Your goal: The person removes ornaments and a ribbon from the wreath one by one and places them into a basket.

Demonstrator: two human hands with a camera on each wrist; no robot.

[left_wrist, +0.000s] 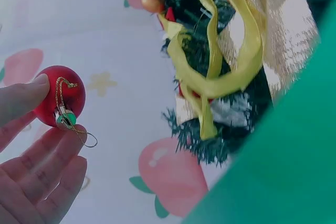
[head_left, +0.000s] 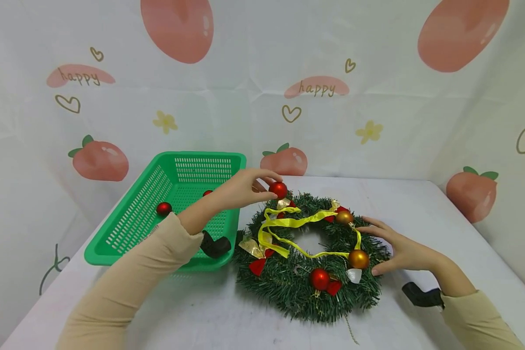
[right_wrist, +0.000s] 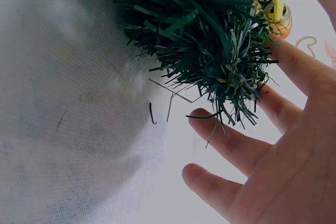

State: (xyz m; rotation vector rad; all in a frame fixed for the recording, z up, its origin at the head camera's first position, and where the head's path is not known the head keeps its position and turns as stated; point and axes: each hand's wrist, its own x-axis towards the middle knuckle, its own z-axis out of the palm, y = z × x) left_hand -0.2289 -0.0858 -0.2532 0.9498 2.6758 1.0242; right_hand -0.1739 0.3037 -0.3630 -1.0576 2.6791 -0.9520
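Observation:
Between thumb and fingers, my left hand (head_left: 244,188) pinches a shiny red Christmas bauble (head_left: 278,190) above the far left part of a green tinsel wreath (head_left: 284,289). A silver cap and a thin gold cord loop (left_wrist: 90,141) show on this bauble in the left wrist view. My right hand (head_left: 403,249) has its fingers spread at the wreath's right edge, fingertips among the tinsel. Yellow ribbon (head_left: 290,223) trails across the wreath. It also carries gold baubles (head_left: 358,259), a red bauble (head_left: 320,279) near the front, and red, gold and white bows.
Left of the wreath stands a green plastic basket (head_left: 94,258), with a red bauble (head_left: 164,208) inside and another partly hidden behind my left arm. Everything rests on a white table (head_left: 197,316). A printed cloth (head_left: 227,116) hangs behind it.

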